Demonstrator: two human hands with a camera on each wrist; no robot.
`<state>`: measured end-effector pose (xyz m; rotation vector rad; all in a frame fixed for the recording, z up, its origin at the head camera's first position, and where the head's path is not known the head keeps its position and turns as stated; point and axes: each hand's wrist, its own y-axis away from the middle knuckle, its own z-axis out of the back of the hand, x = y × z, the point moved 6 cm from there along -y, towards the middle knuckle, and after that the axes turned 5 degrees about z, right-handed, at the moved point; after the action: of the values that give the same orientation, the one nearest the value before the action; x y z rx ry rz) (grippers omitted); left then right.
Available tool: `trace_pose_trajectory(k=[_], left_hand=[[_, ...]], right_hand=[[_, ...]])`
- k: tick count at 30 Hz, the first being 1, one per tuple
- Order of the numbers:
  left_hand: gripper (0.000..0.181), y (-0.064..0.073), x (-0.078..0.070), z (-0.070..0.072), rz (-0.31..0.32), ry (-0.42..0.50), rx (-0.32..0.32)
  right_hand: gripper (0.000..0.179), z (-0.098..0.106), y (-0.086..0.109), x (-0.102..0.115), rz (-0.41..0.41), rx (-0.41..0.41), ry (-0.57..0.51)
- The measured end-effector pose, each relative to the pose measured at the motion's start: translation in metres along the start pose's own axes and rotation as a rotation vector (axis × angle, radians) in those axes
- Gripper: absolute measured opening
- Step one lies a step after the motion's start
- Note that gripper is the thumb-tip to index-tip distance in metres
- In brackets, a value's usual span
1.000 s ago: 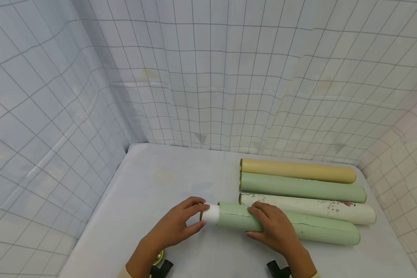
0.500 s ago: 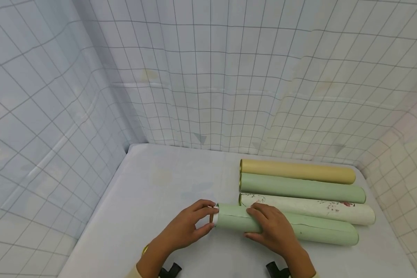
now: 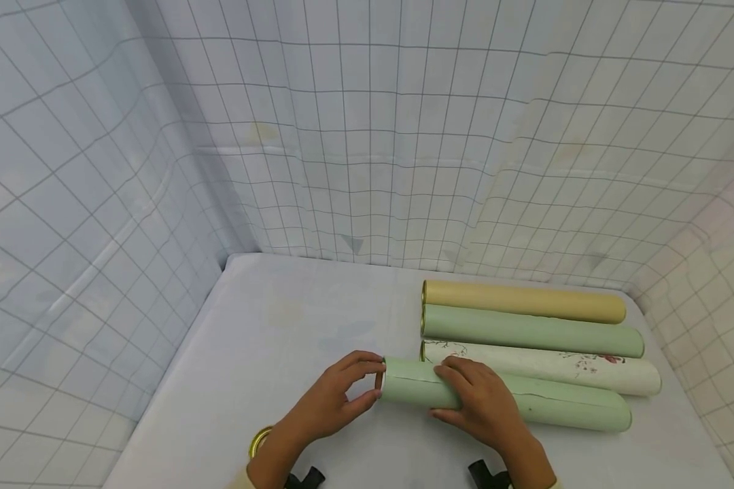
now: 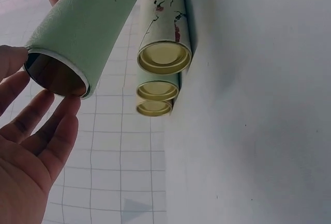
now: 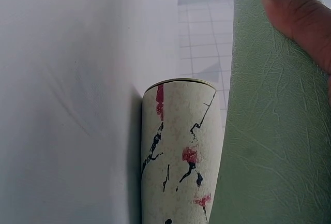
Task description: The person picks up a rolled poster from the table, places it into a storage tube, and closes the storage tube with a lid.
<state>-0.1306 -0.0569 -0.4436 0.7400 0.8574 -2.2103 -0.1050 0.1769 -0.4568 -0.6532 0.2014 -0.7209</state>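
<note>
A green textured cardboard tube [image 3: 575,406] lies crosswise in front. My right hand [image 3: 480,401] grips it over its middle, thumb on the near side and fingers over the top. At its left end my left hand [image 3: 336,401] has thumb and fingertips on opposite sides of the rim. The left wrist view shows the green tube's open mouth [image 4: 54,74], brown and dark inside, with a thin pale edge lining it. In the right wrist view my thumb [image 5: 297,14] presses on the green surface. Beside my left forearm lies a round gold lid [image 3: 258,440], partly hidden.
Behind the green tube lie a white flower-patterned tube [image 3: 538,362], another green tube [image 3: 532,329] and a tan tube [image 3: 520,301], side by side. Their left ends have gold caps. A white cloth covers the table [image 3: 269,305], with grid-patterned curtains [image 3: 373,136] around it.
My left hand has moved right, sliding the white inner roll into the green tube until only its edge shows. More of the gold lid is uncovered. My right hand has stayed in place.
</note>
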Motion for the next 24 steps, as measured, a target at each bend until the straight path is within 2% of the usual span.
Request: trace_pose_trajectory(k=[5,14,18,24], left_hand=[[0.036,0.0003,0.0007,-0.0043,0.036,0.062,0.021],[0.036,0.0023,0.0041,-0.0058,0.08,0.05,0.037],[0.037,0.003,0.004,-0.0058,0.076,0.051,0.035],[0.039,0.0072,0.0024,-0.0046,0.053,0.002,0.031]], right_hand=[[0.078,-0.0002,0.0001,-0.0006,0.001,-0.004,-0.004],[0.078,0.0001,-0.0001,-0.0003,0.006,-0.003,-0.002],[0.078,-0.0007,0.0,-0.0008,0.007,0.001,0.002],[0.078,-0.0018,0.0009,-0.0004,0.007,0.001,0.003]])
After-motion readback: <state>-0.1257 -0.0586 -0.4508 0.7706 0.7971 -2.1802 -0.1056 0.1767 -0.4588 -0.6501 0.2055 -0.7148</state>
